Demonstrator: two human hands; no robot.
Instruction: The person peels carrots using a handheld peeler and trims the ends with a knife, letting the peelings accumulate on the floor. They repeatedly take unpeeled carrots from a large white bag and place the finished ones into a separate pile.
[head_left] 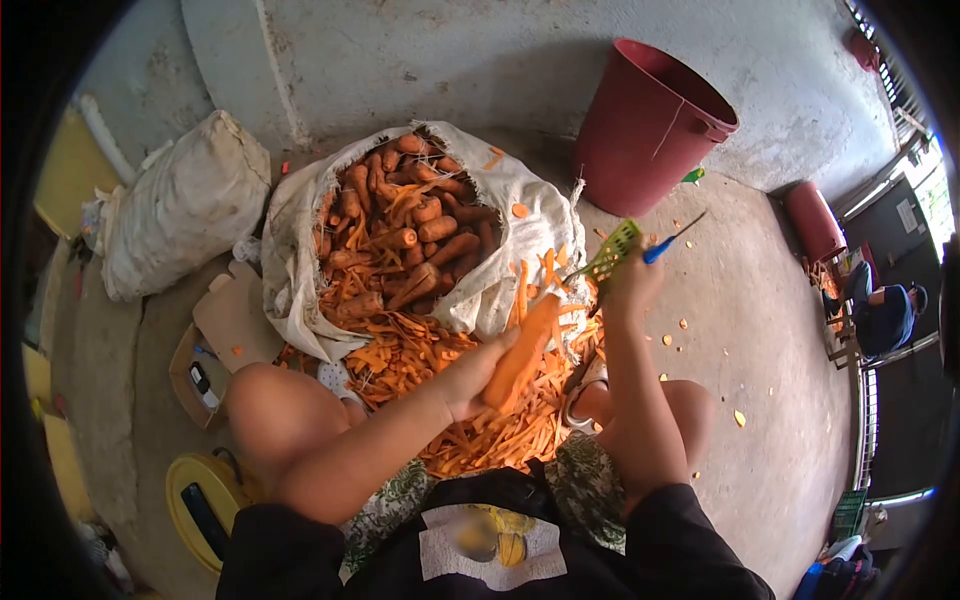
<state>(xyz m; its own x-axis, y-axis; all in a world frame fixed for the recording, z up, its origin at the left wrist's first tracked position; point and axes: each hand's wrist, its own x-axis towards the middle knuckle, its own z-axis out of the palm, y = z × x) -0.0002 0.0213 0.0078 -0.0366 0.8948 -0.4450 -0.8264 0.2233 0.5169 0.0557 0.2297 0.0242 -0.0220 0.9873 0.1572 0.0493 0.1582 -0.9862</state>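
My left hand (474, 378) is wrapped round the lower end of a large peeled carrot (524, 358), which points up and to the right. My right hand (630, 288) is closed on a green peeler (612, 250) with a perforated body, close to the carrot's upper end. A small knife with a blue handle (657, 250) and a thin dark blade also sticks out of this hand. Beneath both hands lies a heap of orange peelings (480, 440). Beyond them a white woven sack (300, 270) gapes, full of unpeeled carrots (415, 235).
A tall red bin (640, 140) stands against the wall. A stuffed sack (190, 205), an open cardboard box (230, 310) and a yellow lid (185, 480) bearing a dark phone (205, 520) are on the left. Far right, another person (885, 315) sits near a tipped red bin (812, 222).
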